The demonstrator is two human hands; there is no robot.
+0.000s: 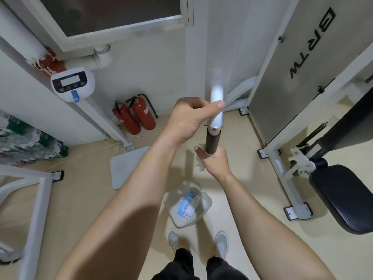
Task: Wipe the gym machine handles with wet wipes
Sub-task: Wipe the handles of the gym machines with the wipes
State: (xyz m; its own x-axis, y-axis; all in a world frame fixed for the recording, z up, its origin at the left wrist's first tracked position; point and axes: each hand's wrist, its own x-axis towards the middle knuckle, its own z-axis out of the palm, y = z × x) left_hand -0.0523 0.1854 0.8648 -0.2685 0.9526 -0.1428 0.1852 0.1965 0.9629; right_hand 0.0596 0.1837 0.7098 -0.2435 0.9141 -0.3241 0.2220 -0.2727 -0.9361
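Note:
A white bar point(216, 98) of the gym machine reaches toward me and ends in a dark grip handle point(212, 141). My left hand point(188, 118) grips the white part just above the metal collar, thumb laid across the bar. My right hand point(215, 160) is curled round the lower end of the dark handle with a white wet wipe point(200, 163) wrapped under its fingers; a crumpled tail of the wipe hangs out on the left. The handle's tip is hidden inside this hand.
On the floor by my feet lies a clear plastic bag point(205, 201) holding a blue-and-white wipes pack point(187, 206). A black padded seat point(343, 197) and white machine frame point(290, 178) stand at right. Two red fire extinguishers point(134, 116) and a scale point(72, 83) stand at left.

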